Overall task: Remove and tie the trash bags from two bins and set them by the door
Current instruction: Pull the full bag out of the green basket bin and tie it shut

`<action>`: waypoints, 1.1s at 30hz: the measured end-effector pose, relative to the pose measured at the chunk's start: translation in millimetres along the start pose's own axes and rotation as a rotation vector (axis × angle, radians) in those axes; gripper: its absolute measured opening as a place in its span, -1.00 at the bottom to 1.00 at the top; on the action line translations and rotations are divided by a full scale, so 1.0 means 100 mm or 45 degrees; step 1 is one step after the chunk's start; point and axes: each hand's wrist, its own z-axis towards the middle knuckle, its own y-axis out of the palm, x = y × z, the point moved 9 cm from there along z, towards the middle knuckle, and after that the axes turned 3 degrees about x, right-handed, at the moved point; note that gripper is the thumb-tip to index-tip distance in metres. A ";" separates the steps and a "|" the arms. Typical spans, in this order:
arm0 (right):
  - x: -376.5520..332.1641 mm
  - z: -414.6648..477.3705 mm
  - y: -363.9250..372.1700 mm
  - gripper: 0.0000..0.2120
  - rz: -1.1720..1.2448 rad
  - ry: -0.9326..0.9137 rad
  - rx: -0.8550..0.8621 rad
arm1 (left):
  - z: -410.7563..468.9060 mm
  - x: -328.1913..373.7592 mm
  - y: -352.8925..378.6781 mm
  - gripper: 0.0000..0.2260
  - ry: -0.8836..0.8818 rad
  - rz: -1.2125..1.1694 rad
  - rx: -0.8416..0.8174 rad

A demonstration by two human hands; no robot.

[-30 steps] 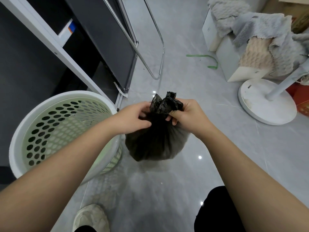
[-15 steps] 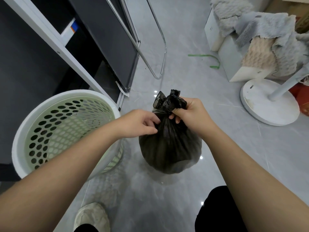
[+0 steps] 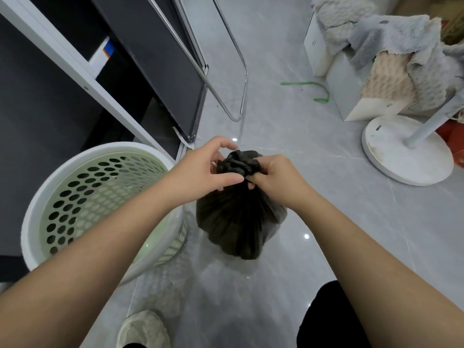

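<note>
1. So the black trash bag [image 3: 239, 219] is hanging just right of centre frame, out of the bin and held up over the grey floor [image 3: 313, 197]. The perforated green bin [image 3: 100, 204] sits at lower left, looks empty from what I can see.
2. Grip: right hand [image 3: 278, 177] is pinched shut on the gathered neck, carrying the weight. Left hand [image 3: 203, 169] has thumb and lower fingers on the bunched top, upper fingers lifted and apart, like it's working the knot.
3. Handling-wise: thin soft plastic, fairly slippery, and the bottom bulges round, so I'd guess a light to moderate load. Nothing stiff to grab on the body, it'd just squish or tear.
4. Best place to take hold is the twisted neck right under the knot. That's where the film is bunched thick.
5. Compared with half a second back: the loose tails that stuck up above the fists are now folded down into a tighter wad, the left hand has come up over the top, and the bag sits a touch more central.
6. Knot doesn't look finished yet, imo.
</note>
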 end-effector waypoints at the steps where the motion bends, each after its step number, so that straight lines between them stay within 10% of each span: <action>1: -0.03 -0.01 0.04 -0.76 -0.032 -0.018 -0.023 | 0.01 0.00 0.01 -0.72 -0.012 -0.036 0.027; 18: -0.05 -0.08 0.15 -0.70 -0.108 0.003 -0.169 | 0.04 -0.27 0.22 -0.94 -0.351 -0.145 -0.158; 33: -0.09 -0.08 0.28 -0.86 -0.175 -0.279 -0.365 | 0.03 -0.12 -0.34 -0.87 -0.087 0.015 0.088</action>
